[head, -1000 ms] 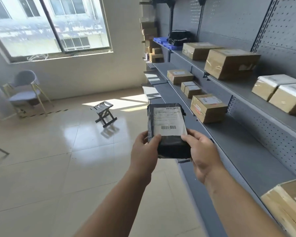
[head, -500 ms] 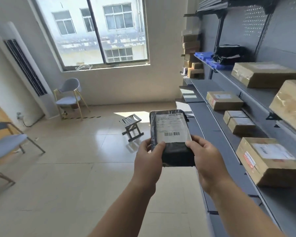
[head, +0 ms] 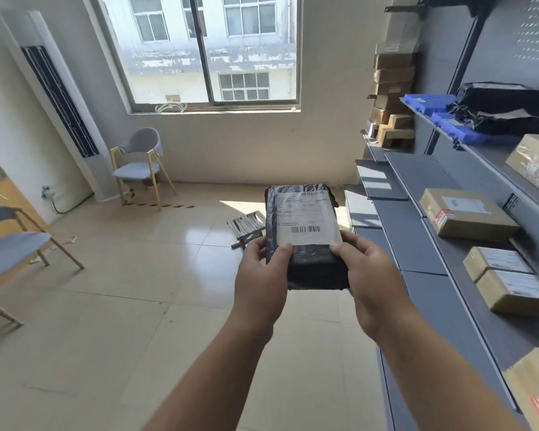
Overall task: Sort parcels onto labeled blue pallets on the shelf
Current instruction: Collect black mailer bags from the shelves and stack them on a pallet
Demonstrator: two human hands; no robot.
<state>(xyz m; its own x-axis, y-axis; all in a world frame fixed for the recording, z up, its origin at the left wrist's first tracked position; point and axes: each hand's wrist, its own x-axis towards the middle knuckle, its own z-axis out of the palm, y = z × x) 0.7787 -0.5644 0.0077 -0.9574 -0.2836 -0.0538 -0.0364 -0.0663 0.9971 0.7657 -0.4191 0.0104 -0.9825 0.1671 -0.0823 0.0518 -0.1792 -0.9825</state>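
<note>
Thumbs (head: pixel 283 251) of both hands lie flat on the near end of a black-wrapped parcel (head: pixel 305 241), one at each lower corner of its white shipping label (head: pixel 307 217); the remaining fingers are curled beneath and cannot be seen. The left hand (head: pixel 262 281) and right hand (head: pixel 372 286) each close narrowly on the parcel's near corners, carrying it level, label up, over the floor just off the front edge of the grey shelf (head: pixel 417 244).

Compared with a second ago, the grip and the parcel's pose are unchanged, but the person's view has swung from the cardboard boxes on the near shelves toward the window wall. Blue pallets (head: pixel 430 102) at the far end of the upper shelf, one bearing a black bag (head: pixel 504 104), now sit larger and clearer. This suggests the label has been read and the carrier is heading along the shelf toward those pallets; delivery is not yet begun.

Surroundings, outward from the hands: a taped cardboard box (head: pixel 467 216) and two smaller boxes (head: pixel 504 281) rest on the middle shelf to the right; a folding stool (head: pixel 246 227) stands on the floor beyond the parcel; a grey chair (head: pixel 140 163) stands under the window. Pallet labels are too small to read from this position.
</note>
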